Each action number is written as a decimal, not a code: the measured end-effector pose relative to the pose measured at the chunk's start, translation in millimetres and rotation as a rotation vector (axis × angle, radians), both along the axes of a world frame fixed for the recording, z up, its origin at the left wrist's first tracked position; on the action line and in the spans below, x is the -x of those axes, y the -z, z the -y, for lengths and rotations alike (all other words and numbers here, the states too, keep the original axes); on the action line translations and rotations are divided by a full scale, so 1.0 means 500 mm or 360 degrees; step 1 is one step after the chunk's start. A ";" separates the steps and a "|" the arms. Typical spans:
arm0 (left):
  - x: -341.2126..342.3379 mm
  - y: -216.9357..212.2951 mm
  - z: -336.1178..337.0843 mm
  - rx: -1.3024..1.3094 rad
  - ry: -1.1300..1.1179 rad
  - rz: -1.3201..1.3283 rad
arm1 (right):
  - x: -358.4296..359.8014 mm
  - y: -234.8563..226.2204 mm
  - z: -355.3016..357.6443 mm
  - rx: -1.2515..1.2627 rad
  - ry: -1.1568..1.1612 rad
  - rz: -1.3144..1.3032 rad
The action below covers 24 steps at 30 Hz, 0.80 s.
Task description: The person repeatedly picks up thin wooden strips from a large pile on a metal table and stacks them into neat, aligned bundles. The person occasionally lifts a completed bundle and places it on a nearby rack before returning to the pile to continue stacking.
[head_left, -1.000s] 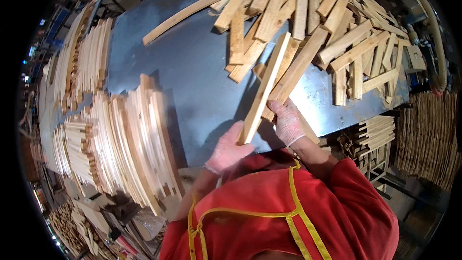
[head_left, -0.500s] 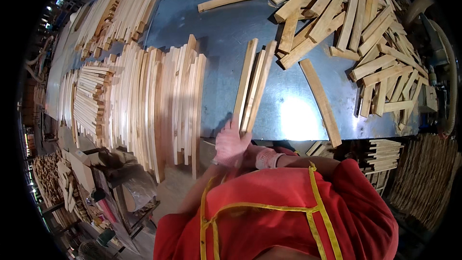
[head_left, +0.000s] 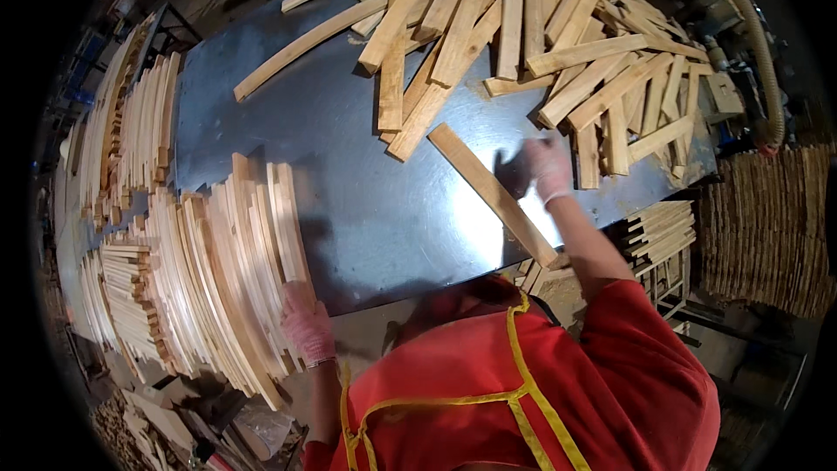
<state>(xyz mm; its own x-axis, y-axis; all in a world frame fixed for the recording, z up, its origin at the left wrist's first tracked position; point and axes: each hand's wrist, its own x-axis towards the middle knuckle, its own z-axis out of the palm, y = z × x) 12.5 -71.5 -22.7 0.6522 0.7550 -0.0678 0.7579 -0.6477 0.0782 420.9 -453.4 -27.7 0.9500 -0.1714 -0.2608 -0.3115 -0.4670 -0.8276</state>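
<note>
My left hand (head_left: 307,324), in a pale pinkish glove, grips the near ends of the wooden slats (head_left: 286,209) at the right end of an upright-edged row (head_left: 187,270) on the table. My right hand (head_left: 547,170), gloved alike, is over the table beside a heap of loose wooden strips (head_left: 602,78). Motion blurs its fingers, and nothing shows clearly in it. A single wooden strip (head_left: 493,196) lies aslant just left of that hand, its near end over the table's front edge.
The blue-grey metal table (head_left: 357,235) has a second row of slats (head_left: 144,126) at the far left. A curved strip (head_left: 305,44) lies toward the back. Stacked boards (head_left: 767,231) and a ribbed hose (head_left: 758,44) stand at the right. A rack of pieces (head_left: 658,231) is below the front edge.
The slats held upright before me are now at the row's right end, with my left hand there. My right hand has swung out right toward the heap. The view has shifted rightward.
</note>
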 end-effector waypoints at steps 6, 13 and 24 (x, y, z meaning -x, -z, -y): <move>0.014 0.038 0.004 -0.0187 -0.0060 -0.0155 | -0.197 0.074 0.046 -0.0628 0.0592 -0.0187; -0.043 -0.015 0.006 0.0046 -0.0091 0.0066 | -0.296 0.010 0.009 -0.1674 0.0369 -0.0274; 0.031 -0.004 0.073 0.0750 -0.0419 0.0263 | 0.321 -0.036 -0.105 0.0615 -0.0954 0.0094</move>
